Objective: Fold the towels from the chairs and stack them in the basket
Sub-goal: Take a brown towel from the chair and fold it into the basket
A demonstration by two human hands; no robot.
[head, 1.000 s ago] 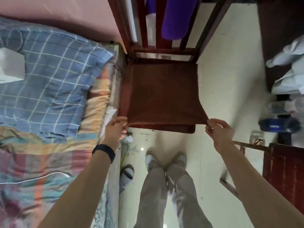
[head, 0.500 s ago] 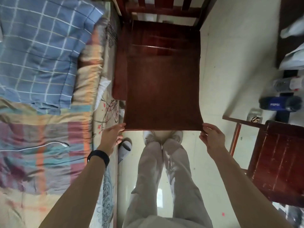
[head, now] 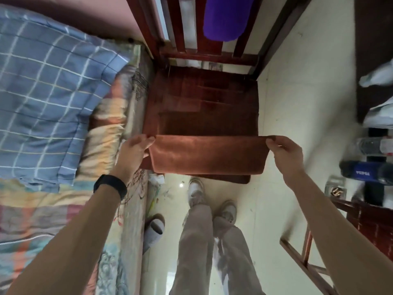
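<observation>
Right, mid-fold on the brown towel [head: 208, 155]; it lies spread over the chair [head: 209, 58] seat, and its near part is doubled into a band stretched between both hands, lower hem dropping just past the seat front. The left hand [head: 135, 151] pinches the left end of the fold line, fingers curled on the cloth; the right hand [head: 285, 150] pinches the right end the same way.

My read: first fold, not finished. The next move probably means carrying the held fold toward the towel's far edge by the back rails; keep both ends level so the side hems line up; then lay it flat and fold across. The purple towel [head: 225, 18] hangs over the chair back, untouched; the basket is not in view, so stacking is some way off.

Room: the bed [head: 63, 92] sits tight against the chair's left side, touching or not I cannot tell; the left hand works right over that seam, so it's cramped there. Open floor [head: 297, 103] on the right; the bottles [head: 372, 158] and second chair [head: 365, 220] stand further out, apart from the right arm. The rails close off the far side; the shoes [head: 197, 192] stand near the seat front.
</observation>
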